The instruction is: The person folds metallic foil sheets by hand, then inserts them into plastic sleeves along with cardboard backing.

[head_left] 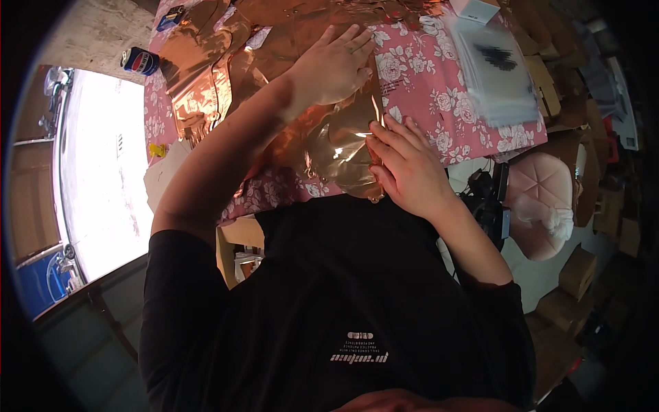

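Note:
A shiny copper-coloured foil sheet (336, 144) lies across the table and reaches its near edge, wrinkled and reflecting light. My left hand (336, 65) rests flat on the upper part of the foil, fingers stretched out and spread. Along the foil's right edge lies my right hand (412, 165), fingers extended, with the fingertips touching the sheet. Neither hand grips anything. More crumpled copper-coloured foil (199, 82) covers the left and far part of the table, partly hidden behind my left arm.
A pink floral tablecloth (412, 82) shows beside the foil. Clear plastic bags (494, 75) lie at the right, near a white box (475, 9). A blue drink can (141, 62) stands at the left edge. A pink cushioned stool (542, 199) and cardboard boxes (576, 271) stand at the right.

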A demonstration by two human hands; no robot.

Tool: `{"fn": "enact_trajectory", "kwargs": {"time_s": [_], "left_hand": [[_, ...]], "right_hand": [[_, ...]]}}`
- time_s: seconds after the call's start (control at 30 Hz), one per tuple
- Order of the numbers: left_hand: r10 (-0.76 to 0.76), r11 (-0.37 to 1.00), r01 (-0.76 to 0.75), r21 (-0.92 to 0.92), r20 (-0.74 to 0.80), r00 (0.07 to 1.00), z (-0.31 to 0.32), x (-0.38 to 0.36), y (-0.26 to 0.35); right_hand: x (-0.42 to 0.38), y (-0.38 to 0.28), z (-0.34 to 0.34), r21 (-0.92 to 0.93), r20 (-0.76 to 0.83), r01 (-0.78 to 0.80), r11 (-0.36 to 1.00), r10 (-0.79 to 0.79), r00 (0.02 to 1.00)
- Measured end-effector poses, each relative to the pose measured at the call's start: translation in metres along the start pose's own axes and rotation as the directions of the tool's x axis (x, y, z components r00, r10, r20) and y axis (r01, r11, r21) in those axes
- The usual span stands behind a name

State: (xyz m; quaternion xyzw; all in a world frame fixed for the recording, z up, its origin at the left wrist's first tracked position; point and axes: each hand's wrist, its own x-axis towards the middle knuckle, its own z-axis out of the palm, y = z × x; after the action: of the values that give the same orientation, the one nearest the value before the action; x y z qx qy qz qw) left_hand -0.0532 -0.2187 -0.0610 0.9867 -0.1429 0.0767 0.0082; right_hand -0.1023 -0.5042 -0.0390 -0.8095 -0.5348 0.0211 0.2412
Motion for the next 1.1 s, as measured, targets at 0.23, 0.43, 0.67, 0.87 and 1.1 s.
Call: {"fn": "enact_trajectory", "kwargs": {"time_s": [0.23,0.43,0.67,0.87,1.1], "left_hand": [[-0.003,1.0,0.003,-0.011,-0.042,0.999,0.008,-0.001,0.0],[0.003,1.0,-0.003,-0.001,-0.058,0.998,0.01,-0.003,0.001],[-0.019,0.997,0.015,-0.082,-0.05,0.999,0.006,-0.004,0.002],[-0.006,0.995,-0.031,-0.099,-0.353,0.936,-0.01,-0.003,-0.013],[-0.455,0.887,0.399,-0.233,-0.295,0.84,-0.112,-0.094,-0.01]], "right_hand": [[0.002,0.001,-0.006,0.043,0.031,0.001,0.999,-0.002,1.0],[0.019,0.009,-0.012,0.052,-0.114,0.04,0.998,-0.034,0.993],[0.021,0.02,0.002,0.027,-0.006,0.044,0.999,-0.044,0.999],[0.021,0.02,0.001,0.021,-0.022,0.043,0.999,-0.043,0.999],[0.022,0.018,-0.001,0.03,-0.022,0.041,0.999,-0.041,0.999]]}}
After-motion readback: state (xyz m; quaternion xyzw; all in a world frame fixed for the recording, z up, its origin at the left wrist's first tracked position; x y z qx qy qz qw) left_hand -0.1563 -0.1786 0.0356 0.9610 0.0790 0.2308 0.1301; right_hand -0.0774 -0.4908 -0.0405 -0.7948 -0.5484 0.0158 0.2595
